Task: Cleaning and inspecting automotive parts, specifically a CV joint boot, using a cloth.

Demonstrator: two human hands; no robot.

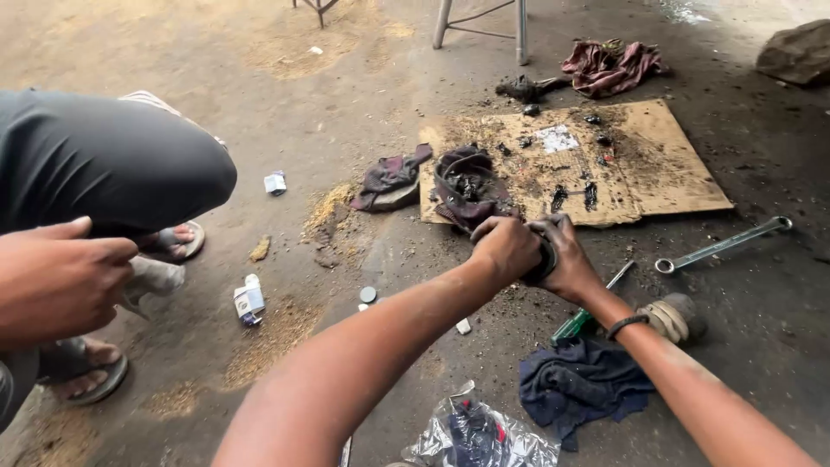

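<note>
My left hand point(504, 246) and my right hand point(566, 255) are both closed around a dark, greasy round part point(545, 259) held between them just above the concrete floor, at the near edge of a cardboard sheet point(666, 177). Most of the part is hidden by my fingers. A black band point(626, 324) sits on my right wrist. A grease-blackened rag point(469, 186) lies bunched on the cardboard just beyond my hands.
A combination spanner point(723, 246) lies right of my hands, a green-handled screwdriver point(581, 318) and a dark blue cloth point(581, 385) under my right forearm. Another person crouches at left, hand point(60, 277) and sandalled foot point(177, 239) showing. Small boxes point(249, 302), a plastic bag point(480, 437), stool legs point(481, 26).
</note>
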